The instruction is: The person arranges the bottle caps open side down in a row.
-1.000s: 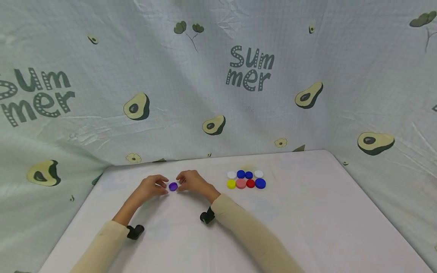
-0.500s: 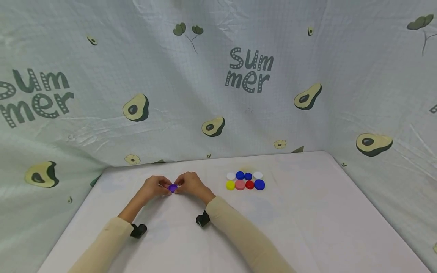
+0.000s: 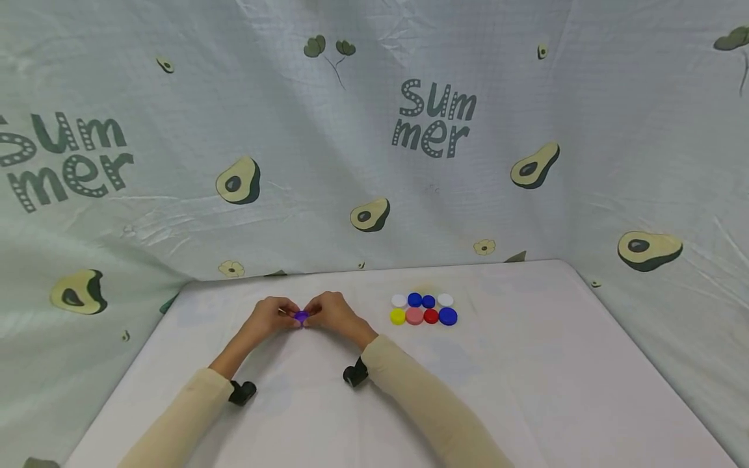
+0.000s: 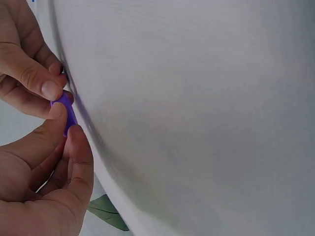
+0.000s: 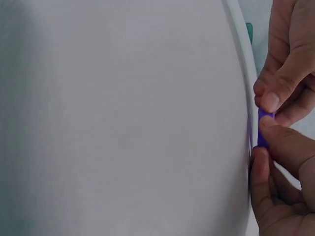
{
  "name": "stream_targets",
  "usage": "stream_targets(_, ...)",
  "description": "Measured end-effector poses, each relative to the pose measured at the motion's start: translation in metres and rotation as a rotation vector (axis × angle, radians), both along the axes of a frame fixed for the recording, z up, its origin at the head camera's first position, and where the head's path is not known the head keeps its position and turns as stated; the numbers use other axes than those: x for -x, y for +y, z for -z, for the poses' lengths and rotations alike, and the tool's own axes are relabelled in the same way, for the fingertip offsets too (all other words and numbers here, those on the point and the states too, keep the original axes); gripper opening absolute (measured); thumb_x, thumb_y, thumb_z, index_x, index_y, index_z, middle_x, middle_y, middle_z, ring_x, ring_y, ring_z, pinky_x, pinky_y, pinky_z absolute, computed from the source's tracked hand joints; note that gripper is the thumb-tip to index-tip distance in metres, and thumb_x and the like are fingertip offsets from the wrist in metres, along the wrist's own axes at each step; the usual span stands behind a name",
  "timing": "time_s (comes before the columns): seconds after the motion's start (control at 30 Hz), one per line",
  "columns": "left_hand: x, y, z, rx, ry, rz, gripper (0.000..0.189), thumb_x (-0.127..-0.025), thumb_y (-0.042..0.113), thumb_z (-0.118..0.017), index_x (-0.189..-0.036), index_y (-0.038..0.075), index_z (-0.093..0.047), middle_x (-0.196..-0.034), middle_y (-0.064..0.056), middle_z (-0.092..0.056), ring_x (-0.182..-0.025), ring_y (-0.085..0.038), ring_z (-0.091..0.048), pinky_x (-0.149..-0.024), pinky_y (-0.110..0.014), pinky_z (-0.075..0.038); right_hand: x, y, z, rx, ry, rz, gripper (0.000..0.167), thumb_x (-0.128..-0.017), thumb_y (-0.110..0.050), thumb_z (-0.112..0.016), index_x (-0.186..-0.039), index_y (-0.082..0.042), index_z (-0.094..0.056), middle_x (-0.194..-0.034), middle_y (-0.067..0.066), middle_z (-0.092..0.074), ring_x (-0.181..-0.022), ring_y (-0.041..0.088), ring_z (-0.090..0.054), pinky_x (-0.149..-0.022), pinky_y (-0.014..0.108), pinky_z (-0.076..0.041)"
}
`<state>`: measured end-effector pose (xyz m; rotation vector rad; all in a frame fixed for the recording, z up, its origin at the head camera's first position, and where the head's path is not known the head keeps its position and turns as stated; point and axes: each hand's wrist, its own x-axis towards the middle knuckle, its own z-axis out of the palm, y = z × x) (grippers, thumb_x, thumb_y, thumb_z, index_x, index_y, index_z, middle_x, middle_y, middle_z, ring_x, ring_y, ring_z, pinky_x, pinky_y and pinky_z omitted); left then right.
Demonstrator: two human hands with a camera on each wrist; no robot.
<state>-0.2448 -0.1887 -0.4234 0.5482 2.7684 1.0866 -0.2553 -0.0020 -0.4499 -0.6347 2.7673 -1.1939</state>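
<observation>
A round purple bottle cap (image 3: 301, 316) is pinched from both sides, slightly left of the middle of the white table. My left hand (image 3: 270, 318) grips its left edge between thumb and fingers. From the other side my right hand (image 3: 335, 313) does the same. Close up in the left wrist view, the purple cap (image 4: 70, 115) is tilted on edge, partly covered by both hands' fingertips. The right wrist view shows only a thin part of the purple cap (image 5: 263, 136) between the thumbs and fingers.
Right of the hands, several caps lie in two rows, among them a yellow cap (image 3: 398, 316), a pink cap (image 3: 414, 316), a red cap (image 3: 431, 316) and a large blue cap (image 3: 448, 316). A printed curtain (image 3: 316, 240) hangs behind the table (image 3: 526, 377).
Both hands have closed in from either side of the purple cap and now grip it. The cap has turned from lying flat to tilted. The rows of caps stay as they were.
</observation>
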Motion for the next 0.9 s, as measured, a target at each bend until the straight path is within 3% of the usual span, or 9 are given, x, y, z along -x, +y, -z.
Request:
stream_targets(0.13, 0.000, 0.002, 0.001, 0.004, 0.030, -0.005, 0.018, -0.086, 0.000, -0.078, -0.101, -0.007, -0.072, -0.095, -0.017, -0.074, -0.088, -0.031, -0.072, -0.073, -0.033, -0.058, 0.000, 0.008, -0.001, 0.037, -0.009, -0.021, 0.023, -0.087, -0.017, -0.083, -0.107, -0.007, -0.080, -0.097, 0.000, -0.079, -0.084, 0.002, -0.066, -0.071, 0.014, -0.050)
stream_targets(0.43, -0.010, 0.010, -0.009, -0.135, 0.096, -0.003, 0.022, -0.087, 0.002, -0.078, -0.108, -0.004, -0.075, -0.099, -0.016, -0.077, -0.092, -0.027, -0.075, -0.075, -0.029, -0.061, -0.005, 0.030, -0.014, 0.168, 0.030, -0.007, 0.026, -0.083, -0.018, -0.086, -0.107, -0.010, -0.081, -0.096, -0.003, -0.079, -0.080, -0.001, -0.068, -0.069, 0.015, -0.054)
stream_targets(0.9, -0.035, 0.041, -0.028, -0.302, 0.123, 0.004, 0.026, -0.082, 0.005, -0.083, -0.107, -0.001, -0.077, -0.102, -0.015, -0.077, -0.091, -0.025, -0.076, -0.076, -0.025, -0.061, -0.035, 0.073, -0.040, 0.191, 0.135, -0.034, 0.027, -0.084, -0.019, -0.085, -0.108, -0.008, -0.080, -0.099, 0.002, -0.078, -0.080, 0.003, -0.070, -0.068, 0.017, -0.057)
